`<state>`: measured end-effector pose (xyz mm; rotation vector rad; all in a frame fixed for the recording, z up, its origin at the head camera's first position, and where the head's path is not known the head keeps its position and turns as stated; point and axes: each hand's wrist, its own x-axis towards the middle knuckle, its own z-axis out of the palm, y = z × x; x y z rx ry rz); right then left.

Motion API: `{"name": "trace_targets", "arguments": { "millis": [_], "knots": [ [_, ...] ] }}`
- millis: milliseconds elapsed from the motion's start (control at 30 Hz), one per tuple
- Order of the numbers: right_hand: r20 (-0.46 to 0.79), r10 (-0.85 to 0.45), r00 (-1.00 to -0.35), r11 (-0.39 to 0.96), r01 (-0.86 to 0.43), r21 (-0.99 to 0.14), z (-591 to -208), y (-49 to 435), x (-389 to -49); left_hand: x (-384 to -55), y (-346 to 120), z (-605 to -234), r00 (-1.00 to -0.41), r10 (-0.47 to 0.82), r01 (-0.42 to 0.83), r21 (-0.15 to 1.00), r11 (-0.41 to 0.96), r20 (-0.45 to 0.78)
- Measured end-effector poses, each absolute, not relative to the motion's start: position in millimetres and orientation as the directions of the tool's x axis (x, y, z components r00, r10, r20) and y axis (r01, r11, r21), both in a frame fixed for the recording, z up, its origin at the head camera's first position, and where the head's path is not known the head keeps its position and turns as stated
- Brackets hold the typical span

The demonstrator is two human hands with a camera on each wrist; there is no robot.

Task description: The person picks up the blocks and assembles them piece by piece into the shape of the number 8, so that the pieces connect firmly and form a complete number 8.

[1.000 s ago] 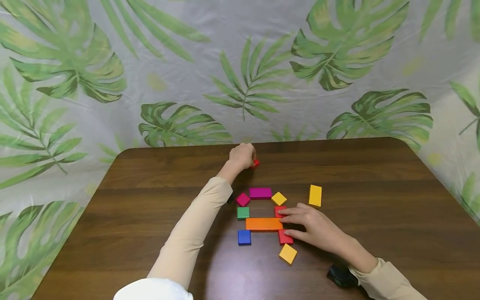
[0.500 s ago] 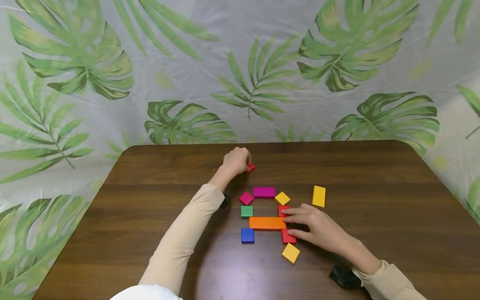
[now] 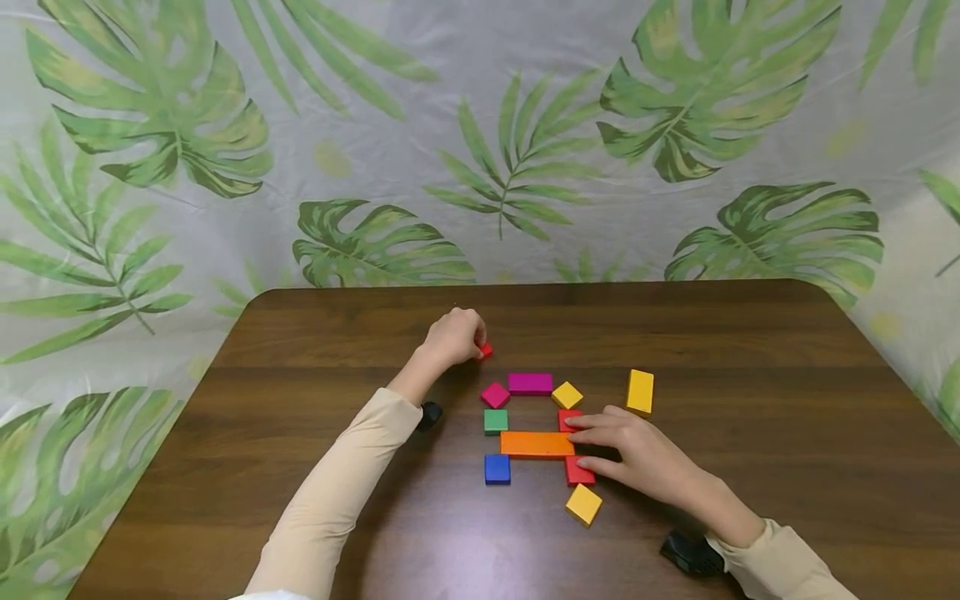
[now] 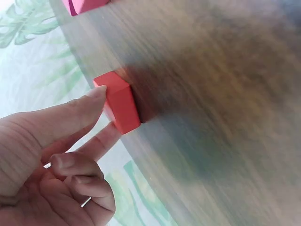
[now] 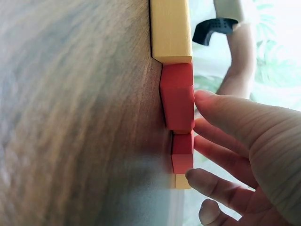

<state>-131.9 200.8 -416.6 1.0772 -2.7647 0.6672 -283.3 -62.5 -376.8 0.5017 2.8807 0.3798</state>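
Observation:
Thumb and a finger of my left hand (image 3: 453, 337) pinch a small red block (image 4: 124, 101) at the far side of the table, close to or on the wood. My right hand (image 3: 630, 454) lies over the right side of a block layout, its fingers extended. Its thumb touches the near red block (image 3: 577, 477), and other fingertips rest by the far red block (image 3: 567, 417) and the end of a long orange block (image 3: 536, 445). Left of these lie a green block (image 3: 496, 422) and a blue block (image 3: 497, 469).
A purple block (image 3: 530, 384) lies between a turned pink block (image 3: 495, 395) and a turned yellow block (image 3: 567, 395). An orange-yellow block (image 3: 583, 504) sits nearest me. Apart on the right stands a yellow rectangular block (image 3: 641, 392). A leaf-patterned cloth (image 3: 510, 150) hangs behind the table (image 3: 750, 350).
My left hand has drawn the red block nearer and leftward across the far part of the table. My right hand has stayed on the blocks. The head view has shifted slightly.

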Motion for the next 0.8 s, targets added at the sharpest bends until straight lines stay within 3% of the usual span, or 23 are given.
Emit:
{"name": "trace_targets", "arguments": {
  "millis": [800],
  "knots": [
    [0.256, -0.622, -0.739, 0.645, -0.67, -0.367, -417.4, 199.7, -132.4, -212.7, -109.0, -379.7, -0.927, 0.36, 0.312, 0.323, 0.894, -0.102]
  ]
}}
